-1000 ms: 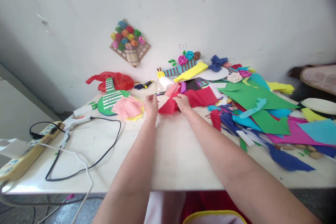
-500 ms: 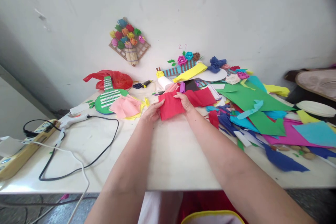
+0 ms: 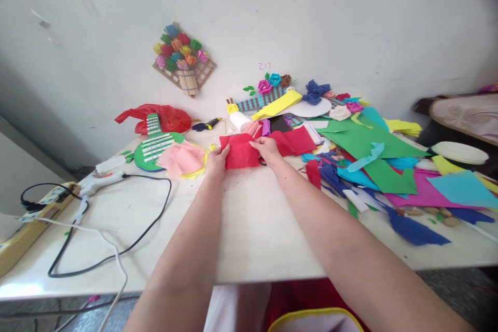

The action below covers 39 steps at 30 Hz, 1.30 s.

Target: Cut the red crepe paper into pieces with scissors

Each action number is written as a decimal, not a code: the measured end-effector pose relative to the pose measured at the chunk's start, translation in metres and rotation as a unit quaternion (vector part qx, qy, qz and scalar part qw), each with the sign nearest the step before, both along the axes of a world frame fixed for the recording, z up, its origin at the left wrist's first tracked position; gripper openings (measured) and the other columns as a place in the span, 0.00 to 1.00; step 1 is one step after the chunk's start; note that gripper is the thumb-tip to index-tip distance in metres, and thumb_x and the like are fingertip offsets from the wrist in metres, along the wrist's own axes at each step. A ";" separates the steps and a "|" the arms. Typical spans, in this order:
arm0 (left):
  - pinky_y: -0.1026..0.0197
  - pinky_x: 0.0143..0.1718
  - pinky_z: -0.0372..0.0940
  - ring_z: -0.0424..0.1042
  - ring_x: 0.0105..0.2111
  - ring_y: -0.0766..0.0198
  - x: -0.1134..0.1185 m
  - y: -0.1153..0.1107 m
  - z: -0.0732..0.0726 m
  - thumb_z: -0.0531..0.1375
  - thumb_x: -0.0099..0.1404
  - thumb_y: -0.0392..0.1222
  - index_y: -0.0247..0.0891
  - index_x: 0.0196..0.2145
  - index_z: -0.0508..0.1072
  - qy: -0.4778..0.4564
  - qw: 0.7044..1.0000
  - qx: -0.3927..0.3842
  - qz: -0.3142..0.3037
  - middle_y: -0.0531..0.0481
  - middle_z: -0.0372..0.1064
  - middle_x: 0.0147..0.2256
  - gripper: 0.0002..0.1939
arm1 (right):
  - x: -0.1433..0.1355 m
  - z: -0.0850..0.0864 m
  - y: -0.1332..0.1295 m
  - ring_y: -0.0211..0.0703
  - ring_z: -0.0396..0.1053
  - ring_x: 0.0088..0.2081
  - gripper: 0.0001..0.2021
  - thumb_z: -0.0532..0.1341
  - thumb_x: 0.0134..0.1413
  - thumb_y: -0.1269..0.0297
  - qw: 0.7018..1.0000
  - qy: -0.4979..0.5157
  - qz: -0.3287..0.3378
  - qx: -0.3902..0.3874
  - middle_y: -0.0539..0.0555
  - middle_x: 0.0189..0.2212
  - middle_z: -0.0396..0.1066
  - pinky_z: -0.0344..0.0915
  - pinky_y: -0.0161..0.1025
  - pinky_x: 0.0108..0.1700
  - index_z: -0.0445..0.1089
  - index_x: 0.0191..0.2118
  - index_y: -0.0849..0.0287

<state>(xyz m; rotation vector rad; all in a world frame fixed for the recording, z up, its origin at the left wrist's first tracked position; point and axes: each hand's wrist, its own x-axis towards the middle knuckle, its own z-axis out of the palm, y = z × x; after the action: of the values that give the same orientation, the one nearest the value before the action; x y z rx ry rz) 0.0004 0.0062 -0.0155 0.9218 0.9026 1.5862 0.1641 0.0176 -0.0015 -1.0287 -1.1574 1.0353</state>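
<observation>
A rectangular piece of red crepe paper (image 3: 241, 153) is stretched between my two hands above the middle of the table. My left hand (image 3: 217, 160) pinches its left edge, thumb in front. At the right edge, my right hand (image 3: 267, 149) pinches it between thumb and fingers. Another folded red paper (image 3: 298, 141) lies just behind and right of my right hand. Pink crepe paper (image 3: 181, 158) on a yellow sheet rests left of my left hand, partly over a green guitar-shaped craft (image 3: 155, 145).
A glue gun (image 3: 103, 181) with a looping black cord lies at left beside a power strip (image 3: 39, 223). Scissors (image 3: 206, 124) are at the back. Coloured paper scraps, including a green sheet (image 3: 358, 137), pile up at right. A paper-flower basket (image 3: 184, 62) hangs on the wall.
The red paper has been turned from a tilt to nearly level and pulled flat between my hands. My right hand now grips its right edge. The view has shifted slightly.
</observation>
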 end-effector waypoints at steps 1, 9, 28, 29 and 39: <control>0.58 0.34 0.69 0.75 0.31 0.57 0.000 0.001 -0.001 0.68 0.45 0.47 0.32 0.31 0.74 0.012 1.000 0.002 0.006 0.47 0.73 0.24 0.17 | 0.000 -0.001 0.000 0.33 0.55 0.19 0.12 0.63 0.32 0.58 1.000 -0.005 -0.010 0.002 0.43 0.13 0.57 0.52 0.32 0.21 0.59 0.18 0.58; 0.63 0.31 0.67 0.73 0.30 0.61 -0.001 0.001 -0.001 0.66 0.47 0.53 0.34 0.30 0.73 0.039 0.999 0.022 0.010 0.50 0.71 0.22 0.19 | 0.002 0.000 -0.003 0.35 0.57 0.19 0.12 0.61 0.38 0.56 1.000 -0.019 -0.025 0.001 0.44 0.13 0.57 0.53 0.32 0.21 0.60 0.18 0.57; 0.60 0.34 0.68 0.74 0.33 0.57 -0.002 -0.005 0.003 0.69 0.42 0.49 0.34 0.31 0.74 0.002 0.999 0.038 -0.004 0.47 0.74 0.27 0.20 | -0.004 0.003 -0.007 0.34 0.59 0.16 0.11 0.63 0.37 0.60 0.999 0.009 0.050 -0.018 0.44 0.13 0.61 0.55 0.31 0.19 0.61 0.19 0.58; 0.60 0.34 0.67 0.74 0.33 0.57 -0.002 -0.005 0.003 0.69 0.42 0.49 0.34 0.31 0.74 0.002 0.999 0.042 0.006 0.47 0.74 0.27 0.21 | -0.004 0.004 -0.009 0.34 0.59 0.16 0.11 0.64 0.37 0.60 0.997 0.010 0.074 -0.030 0.45 0.13 0.61 0.56 0.31 0.18 0.61 0.19 0.58; 0.63 0.28 0.66 0.73 0.28 0.61 -0.005 -0.002 0.000 0.68 0.44 0.51 0.34 0.33 0.74 0.045 0.997 0.037 -0.042 0.49 0.73 0.26 0.22 | 0.001 0.012 -0.012 0.33 0.61 0.16 0.14 0.63 0.45 0.53 0.987 0.096 0.122 -0.043 0.47 0.17 0.66 0.58 0.30 0.15 0.65 0.27 0.59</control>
<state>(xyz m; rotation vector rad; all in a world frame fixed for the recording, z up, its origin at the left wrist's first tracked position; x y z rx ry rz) -0.0041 0.0041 -0.0157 1.0770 0.8602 1.5245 0.1652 0.0054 0.0105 -0.8456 -1.1048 1.3577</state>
